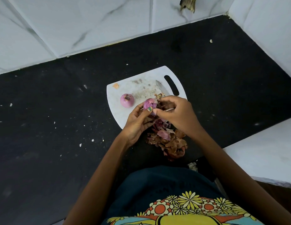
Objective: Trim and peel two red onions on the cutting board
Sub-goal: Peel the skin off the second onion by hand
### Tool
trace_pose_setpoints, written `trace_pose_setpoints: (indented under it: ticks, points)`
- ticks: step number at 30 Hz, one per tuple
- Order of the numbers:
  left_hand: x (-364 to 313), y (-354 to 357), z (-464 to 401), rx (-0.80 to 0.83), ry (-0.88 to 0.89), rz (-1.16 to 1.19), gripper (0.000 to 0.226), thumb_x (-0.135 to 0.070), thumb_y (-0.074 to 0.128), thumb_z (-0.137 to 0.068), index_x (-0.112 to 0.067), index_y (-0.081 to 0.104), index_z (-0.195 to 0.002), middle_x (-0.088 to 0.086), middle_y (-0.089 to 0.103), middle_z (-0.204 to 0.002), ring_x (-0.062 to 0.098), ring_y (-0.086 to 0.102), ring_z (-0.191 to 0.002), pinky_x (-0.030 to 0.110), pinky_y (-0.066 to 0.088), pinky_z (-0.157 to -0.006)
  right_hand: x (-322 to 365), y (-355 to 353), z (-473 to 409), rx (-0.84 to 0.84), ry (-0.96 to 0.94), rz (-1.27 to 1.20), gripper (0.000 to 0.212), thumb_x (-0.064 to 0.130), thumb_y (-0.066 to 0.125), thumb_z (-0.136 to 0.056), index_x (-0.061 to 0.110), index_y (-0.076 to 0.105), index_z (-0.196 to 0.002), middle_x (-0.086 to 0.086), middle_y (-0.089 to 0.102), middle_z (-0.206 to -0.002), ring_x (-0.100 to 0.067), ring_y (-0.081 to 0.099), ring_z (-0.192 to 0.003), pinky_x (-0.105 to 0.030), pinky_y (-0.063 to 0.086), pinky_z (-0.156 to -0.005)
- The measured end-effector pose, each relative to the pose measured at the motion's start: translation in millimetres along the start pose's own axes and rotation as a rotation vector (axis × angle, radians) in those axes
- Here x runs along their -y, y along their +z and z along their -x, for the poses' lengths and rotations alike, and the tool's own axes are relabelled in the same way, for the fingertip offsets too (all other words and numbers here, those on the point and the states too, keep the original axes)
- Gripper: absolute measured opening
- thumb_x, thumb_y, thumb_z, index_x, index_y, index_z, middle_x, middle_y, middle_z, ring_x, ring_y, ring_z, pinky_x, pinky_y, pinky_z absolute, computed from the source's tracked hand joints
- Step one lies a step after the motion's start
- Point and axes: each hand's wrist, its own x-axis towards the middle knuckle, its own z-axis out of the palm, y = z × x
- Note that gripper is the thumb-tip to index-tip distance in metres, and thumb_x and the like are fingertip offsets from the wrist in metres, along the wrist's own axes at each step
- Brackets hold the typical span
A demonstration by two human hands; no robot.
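Note:
A white cutting board [125, 116] lies on the black counter. One peeled red onion [127, 100] rests on the board's left part, cut end up. A second red onion [150, 103] is held over the board's near edge in my left hand [137, 122], thumb across it. My right hand [175, 112] pinches a strip of skin at the onion's right side. A knife [161, 88] lies on the board near its handle slot, its handle hidden behind my right hand.
A pile of dry onion skins [168, 140] lies on the black counter [52, 119] just below the board. Small white crumbs dot the counter. White marbled tile walls [76, 26] rise at the back and right. A white ledge [268, 153] sits at the right.

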Motion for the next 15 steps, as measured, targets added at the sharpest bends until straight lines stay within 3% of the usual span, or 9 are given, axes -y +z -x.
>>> trace_pose_setpoints:
  ticks: [7,15]
  points:
    - [0,-1,1,-0.037,0.047,-0.008,0.020,-0.012,0.061,-0.089,-0.016,0.062,-0.109,-0.002,0.071,-0.090,0.009,0.067,-0.080,0.024,0.056,-0.071,4,4,-2,-0.041,-0.105,0.150,0.027,0.017,0.078,-0.070,0.007,0.073,-0.094,0.001,0.073,-0.078,-0.007,0.068,-0.069,-0.025,0.057,-0.069]
    - [-2,3,3,-0.045,0.025,0.048,0.026,-0.014,0.060,-0.088,-0.017,0.061,-0.113,0.003,0.068,-0.094,0.008,0.068,-0.077,0.025,0.058,-0.065,-5,-8,-8,-0.054,-0.066,0.077,0.016,0.005,0.067,-0.078,0.012,0.076,-0.089,0.010,0.070,-0.075,0.000,0.067,-0.069,-0.014,0.053,-0.066]
